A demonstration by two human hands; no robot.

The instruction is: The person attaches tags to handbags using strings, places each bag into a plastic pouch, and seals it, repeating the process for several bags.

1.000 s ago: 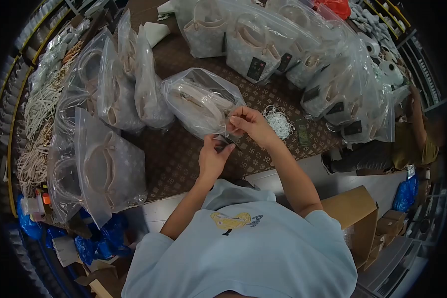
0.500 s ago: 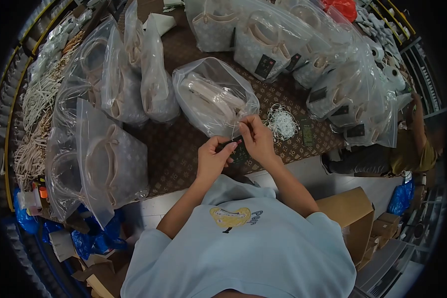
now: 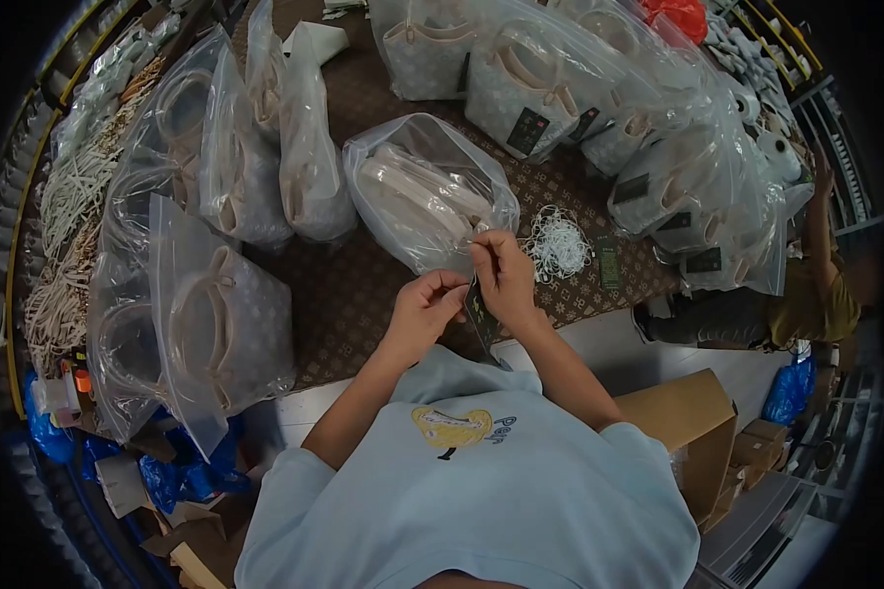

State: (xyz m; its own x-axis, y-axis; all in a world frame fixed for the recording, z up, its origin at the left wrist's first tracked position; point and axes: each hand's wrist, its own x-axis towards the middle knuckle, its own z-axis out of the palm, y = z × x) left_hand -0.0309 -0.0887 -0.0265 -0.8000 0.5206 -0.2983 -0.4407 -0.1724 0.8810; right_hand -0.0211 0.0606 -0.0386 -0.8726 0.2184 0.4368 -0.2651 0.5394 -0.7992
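A dark hang tag (image 3: 480, 316) with small yellowish print is held upright in front of my chest, at the table's front edge. My right hand (image 3: 504, 278) is closed on its upper part. My left hand (image 3: 424, 312) is pinched against the tag's left side; what lies between its fingertips is too small to make out. Just beyond my hands, a handbag with pale straps (image 3: 427, 187) lies in an opened clear plastic bag (image 3: 373, 147). A tangle of white strings (image 3: 558, 245) is to the right of my right hand, and another dark tag (image 3: 609, 265) lies beside it.
Plastic-wrapped handbags (image 3: 228, 314) stand along the left of the brown patterned table (image 3: 329, 329). More wrapped handbags with dark tags (image 3: 521, 98) fill the back and right. Another person (image 3: 805, 304) is at the right. An open cardboard box (image 3: 683, 417) stands below.
The tag has turned from lying flatter between my hands to upright, and it hangs lower. My left hand's grip on it has shifted, and the right fingers have come down onto it.
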